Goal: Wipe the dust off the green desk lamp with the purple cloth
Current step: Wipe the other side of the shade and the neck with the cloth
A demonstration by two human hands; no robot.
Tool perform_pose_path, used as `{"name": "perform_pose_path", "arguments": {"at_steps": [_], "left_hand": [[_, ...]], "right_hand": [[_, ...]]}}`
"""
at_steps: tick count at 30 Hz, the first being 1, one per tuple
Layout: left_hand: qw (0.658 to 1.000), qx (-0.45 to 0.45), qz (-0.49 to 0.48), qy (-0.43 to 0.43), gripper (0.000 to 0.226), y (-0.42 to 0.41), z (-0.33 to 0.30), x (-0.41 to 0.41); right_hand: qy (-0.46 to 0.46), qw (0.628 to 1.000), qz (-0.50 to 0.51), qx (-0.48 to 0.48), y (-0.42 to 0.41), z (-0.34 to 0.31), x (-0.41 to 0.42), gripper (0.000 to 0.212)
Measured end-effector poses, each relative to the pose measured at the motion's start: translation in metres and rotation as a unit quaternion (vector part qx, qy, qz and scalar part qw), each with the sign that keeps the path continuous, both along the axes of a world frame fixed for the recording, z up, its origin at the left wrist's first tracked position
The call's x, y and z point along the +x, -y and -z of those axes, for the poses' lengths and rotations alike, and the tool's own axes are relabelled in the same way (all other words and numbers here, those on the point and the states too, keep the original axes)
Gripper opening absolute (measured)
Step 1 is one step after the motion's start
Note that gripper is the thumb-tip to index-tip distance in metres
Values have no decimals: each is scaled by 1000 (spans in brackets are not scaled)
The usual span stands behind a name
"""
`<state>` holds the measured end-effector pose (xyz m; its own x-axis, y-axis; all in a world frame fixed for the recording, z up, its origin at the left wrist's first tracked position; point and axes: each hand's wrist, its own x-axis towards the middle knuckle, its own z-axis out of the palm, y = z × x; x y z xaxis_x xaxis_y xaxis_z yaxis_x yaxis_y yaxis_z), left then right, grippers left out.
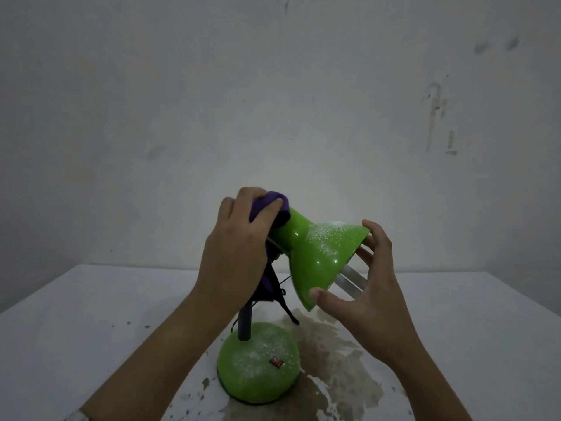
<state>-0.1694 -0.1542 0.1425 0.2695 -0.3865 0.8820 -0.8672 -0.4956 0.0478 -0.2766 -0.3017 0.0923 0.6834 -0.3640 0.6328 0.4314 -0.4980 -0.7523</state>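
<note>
i see the lamp (318, 256) standing on the white table (91, 314), near the middle and close to me. its round base (258, 369) sits on a brown stain (334, 360) and carries white dust and a small red switch (277, 362). a dark stem (244, 323) rises from the base. the shade is tilted, its wide mouth facing right and down, with white dust speckled over its upper side.

my left hand (236, 253) grips the cloth (270, 205) at the narrow far-left end of the shade, fingers curled round it and the thumb pressing the purple fabric against the green neck. more of the cloth hangs down below the hand, beside the stem, its lower end dark and just above the table.

my right hand (361, 287) holds the rim of the shade on the right: the thumb lies against the near lower edge, the fingers bend round the far edge of the mouth. the shiny inside of the shade shows between them.

behind the table is a pale wall (273, 86) with a few marks.
</note>
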Motion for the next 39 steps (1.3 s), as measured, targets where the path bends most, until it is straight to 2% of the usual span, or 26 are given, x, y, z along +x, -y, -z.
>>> {"name": "perform_pose_path", "arguments": {"at_steps": [3,5,7,15,19,24,29,35,37,39], "left_hand": [[981,146,30,124,46,-3,-28,1],[963,229,54,134,43,-3,-43,4],[956,254,56,137,42,0,-53,12],[928,367,42,44,47,29,-89,25],[925,371,63,-45,49,32,-97,42],[946,278,98,-137,39,19,-85,64],[967,60,153,-196,30,4,-39,66],[970,-138,124,-156,38,3,8,40],[973,-163,118,-115,38,4,19,28],[979,-150,126,-64,34,4,26,17]], "right_hand": [[-1,1000,0,2,1,0,0,108],[-3,1000,-1,7,1,0,-1,108],[-5,1000,-1,8,1,0,-1,108],[-1,1000,-8,8,1,0,-1,106],[-2,1000,-11,8,1,0,-1,107],[0,1000,-12,11,2,-1,-1,106],[2,1000,-10,10,1,0,-1,106],[1,1000,-5,12,2,1,0,106],[1,1000,1,8,2,2,1,105],[0,1000,6,6,3,2,1,104]]}}
